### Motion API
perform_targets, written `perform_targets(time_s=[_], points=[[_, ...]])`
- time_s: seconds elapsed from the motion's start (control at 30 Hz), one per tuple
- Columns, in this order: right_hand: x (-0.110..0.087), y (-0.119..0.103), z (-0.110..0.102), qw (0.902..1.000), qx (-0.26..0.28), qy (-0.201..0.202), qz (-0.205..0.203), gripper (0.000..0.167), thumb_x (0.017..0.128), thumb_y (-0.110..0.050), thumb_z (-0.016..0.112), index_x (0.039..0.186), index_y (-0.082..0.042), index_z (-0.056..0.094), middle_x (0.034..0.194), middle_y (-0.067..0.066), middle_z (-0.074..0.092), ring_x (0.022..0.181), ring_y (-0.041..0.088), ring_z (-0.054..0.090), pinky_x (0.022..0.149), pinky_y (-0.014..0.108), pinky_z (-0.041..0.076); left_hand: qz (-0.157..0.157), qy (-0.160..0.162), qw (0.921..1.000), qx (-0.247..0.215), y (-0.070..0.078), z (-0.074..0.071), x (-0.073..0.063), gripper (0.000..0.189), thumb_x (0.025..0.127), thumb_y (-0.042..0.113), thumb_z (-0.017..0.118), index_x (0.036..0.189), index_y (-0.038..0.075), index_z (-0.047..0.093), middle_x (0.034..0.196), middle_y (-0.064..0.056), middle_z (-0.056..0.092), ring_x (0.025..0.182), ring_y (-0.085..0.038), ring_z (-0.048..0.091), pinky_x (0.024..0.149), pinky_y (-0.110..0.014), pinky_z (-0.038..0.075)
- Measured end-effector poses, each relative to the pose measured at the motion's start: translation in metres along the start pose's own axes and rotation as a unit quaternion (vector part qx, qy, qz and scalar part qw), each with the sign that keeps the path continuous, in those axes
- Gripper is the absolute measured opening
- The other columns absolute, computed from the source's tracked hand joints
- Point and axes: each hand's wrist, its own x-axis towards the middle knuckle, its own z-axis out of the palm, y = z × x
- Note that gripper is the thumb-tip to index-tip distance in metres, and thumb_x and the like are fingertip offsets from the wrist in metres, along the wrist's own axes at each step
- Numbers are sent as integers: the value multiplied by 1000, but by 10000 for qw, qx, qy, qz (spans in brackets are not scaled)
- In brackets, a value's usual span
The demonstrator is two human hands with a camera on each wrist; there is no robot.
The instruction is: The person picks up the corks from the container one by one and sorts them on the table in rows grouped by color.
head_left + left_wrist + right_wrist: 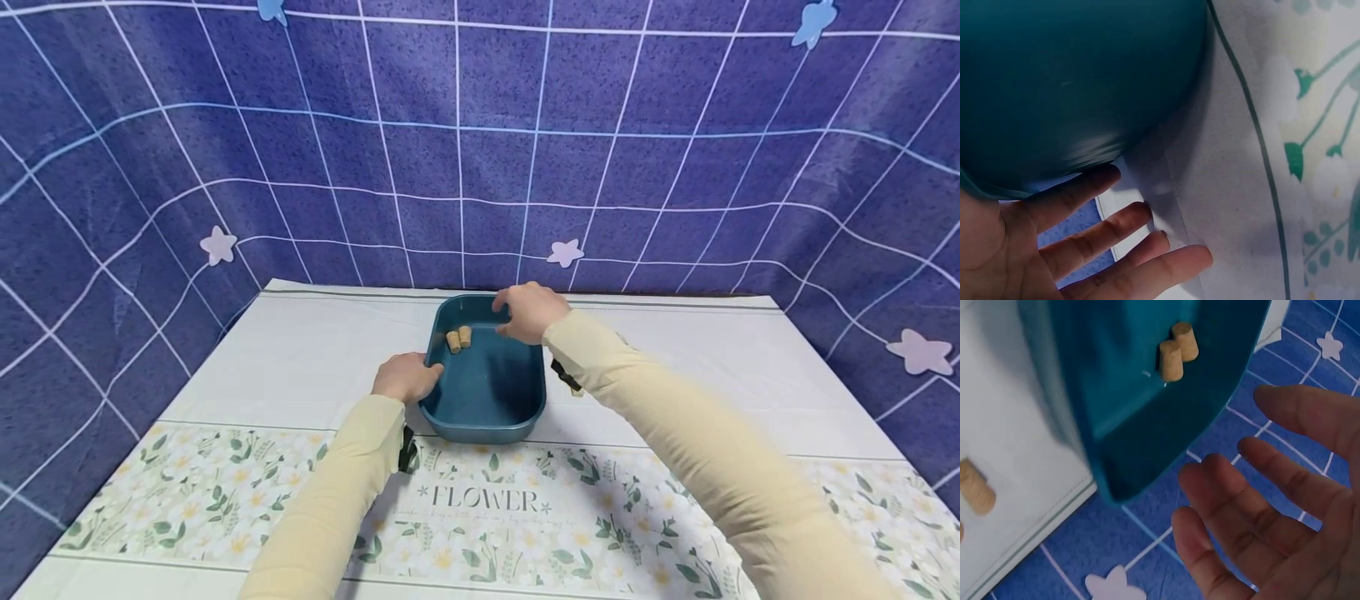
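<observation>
A deep blue-green plastic bin (483, 392) stands on the table. Two tapered corks (459, 339) lie side by side on its floor, toward the far left. My left hand (408, 377) holds the bin's left rim, thumb over the edge; in the left wrist view its spread fingers (1088, 244) lie along the outer wall. Above the bin's far right corner is my right hand (531, 312), fingers loosely bent and apart, with nothing in them. The right wrist view shows the two corks (1177, 353) inside, beyond the fingertips.
Outside the bin, to its right, a cork (977, 487) lies on the white cloth, with part of another at the frame's edge. My right forearm mostly hides that spot in the head view. A floral band (487, 517) crosses the near table; a blue gridded curtain (495, 158) hangs behind.
</observation>
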Motion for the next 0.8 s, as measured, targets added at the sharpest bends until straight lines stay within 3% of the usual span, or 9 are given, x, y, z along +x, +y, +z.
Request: perform_targets(time_s=[0.13,0.33,0.53,0.8], points=[[10,-13,7,10000,-46,-47,-56,43,96,-27,73,136,-14,66,138,12,63,125,32,60,100,44,51,18,3,10000,6,-1,0,0,51,109,32,44,146,-1,54,142,-25,56,129,-41,55,108,-51,44],[24,-31,17,9995,-157,-262,-54,45,96,-27,72,138,-13,65,139,7,63,125,26,60,101,41,51,86,15,10000,13,-2,-1,0,51,108,33,44,146,0,54,142,-25,57,128,-42,55,108,-52,44],[36,-38,30,9991,-123,-408,63,46,97,-31,71,140,-15,63,141,6,60,125,28,59,100,44,51,129,59,9999,31,-4,0,0,50,108,33,45,144,1,57,139,-25,59,125,-42,57,106,-51,45],[38,-49,32,9984,-49,-502,252,42,102,-28,64,142,-15,62,142,7,59,125,26,59,101,42,50,167,165,9997,-49,-4,2,2,39,107,32,48,119,5,71,120,-21,69,111,-39,64,95,-48,51]])
